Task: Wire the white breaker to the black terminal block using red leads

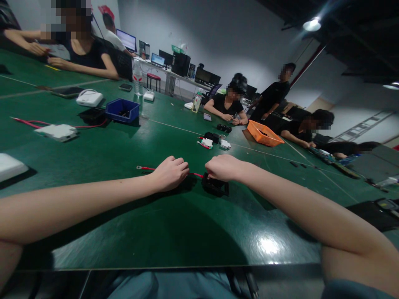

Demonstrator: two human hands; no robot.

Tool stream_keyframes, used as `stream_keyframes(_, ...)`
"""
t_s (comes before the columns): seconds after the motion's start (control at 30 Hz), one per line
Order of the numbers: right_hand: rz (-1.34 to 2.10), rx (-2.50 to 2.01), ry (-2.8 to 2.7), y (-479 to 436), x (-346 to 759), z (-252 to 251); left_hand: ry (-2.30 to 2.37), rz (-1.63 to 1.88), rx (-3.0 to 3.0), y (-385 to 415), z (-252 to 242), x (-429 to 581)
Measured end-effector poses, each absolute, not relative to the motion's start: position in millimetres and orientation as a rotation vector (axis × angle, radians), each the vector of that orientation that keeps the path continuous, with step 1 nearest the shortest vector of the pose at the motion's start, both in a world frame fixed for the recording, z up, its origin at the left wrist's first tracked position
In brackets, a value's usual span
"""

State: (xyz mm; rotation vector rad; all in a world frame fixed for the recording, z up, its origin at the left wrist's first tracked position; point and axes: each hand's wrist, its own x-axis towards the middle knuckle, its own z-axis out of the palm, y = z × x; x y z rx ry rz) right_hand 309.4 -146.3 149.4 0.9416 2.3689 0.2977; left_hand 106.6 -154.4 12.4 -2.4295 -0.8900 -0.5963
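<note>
My left hand is closed around a red cable, its fingers curled down over the table. A metal ring terminal on the cable sticks out to the left of that hand. To the right, the cable runs to a small black plastic housing with an open frame. My right hand is closed over the upper left part of this housing, and its fingertips are mostly hidden. Whether the housing touches the table all round is hard to tell in the shadow.
On the green table stand a blue bin and an orange bin with small dark parts. White modules with red cables lie to the left. A white device is at the left edge. Several people sit around the table.
</note>
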Motion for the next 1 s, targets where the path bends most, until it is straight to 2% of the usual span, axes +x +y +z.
stream_keyframes(0.6, -0.063, 1.023, 2.673, -159.1, 381.5, 120.2, -0.885, -0.570, -2.443, -157.8, 17.1, 106.3)
stream_keyframes(1.0, -0.166, 1.055, 2.784, -150.6, 402.5, 112.0, -0.855, -0.542, -2.400, -162.3, 19.7, 105.5)
